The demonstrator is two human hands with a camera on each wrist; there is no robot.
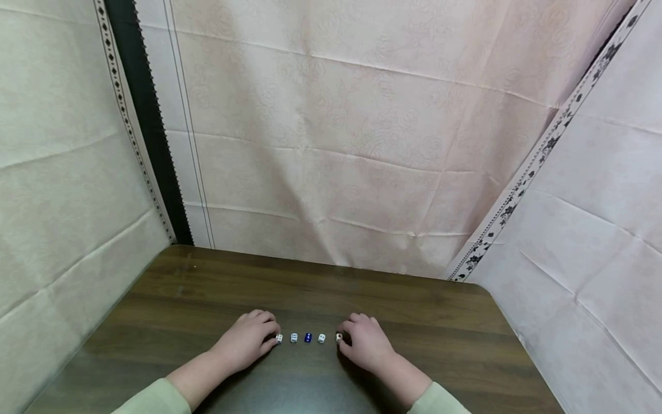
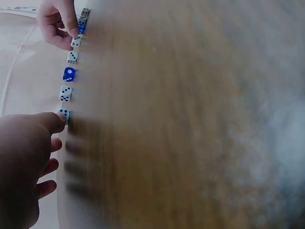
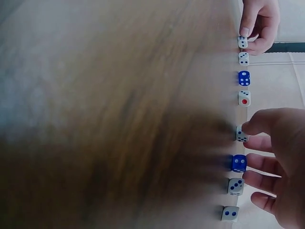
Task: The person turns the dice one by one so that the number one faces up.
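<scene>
A row of small dice lies across the dark wooden table. My left hand (image 1: pixel 247 340) is at its left end, thumb and forefinger pinching a white die (image 2: pixel 65 115). The right hand (image 1: pixel 367 344) pinches another white die (image 3: pixel 242 133) between thumb and forefinger, its other fingers spread behind the row. Between the hands sit a white die (image 1: pixel 293 338), a blue die (image 1: pixel 308 337) and a white die with a red pip (image 3: pixel 244 98). Past the right thumb, a second blue die (image 3: pixel 239 163) and two white dice (image 3: pixel 232 200) continue the row; in the head view the right hand hides them.
The brown wooden table (image 1: pixel 269 287) has rounded far corners. Pale patterned cloth (image 1: pixel 336 144) hangs behind it, with more cloth along the left and right sides. A dark strip (image 1: pixel 150 115) runs down the cloth at the back left.
</scene>
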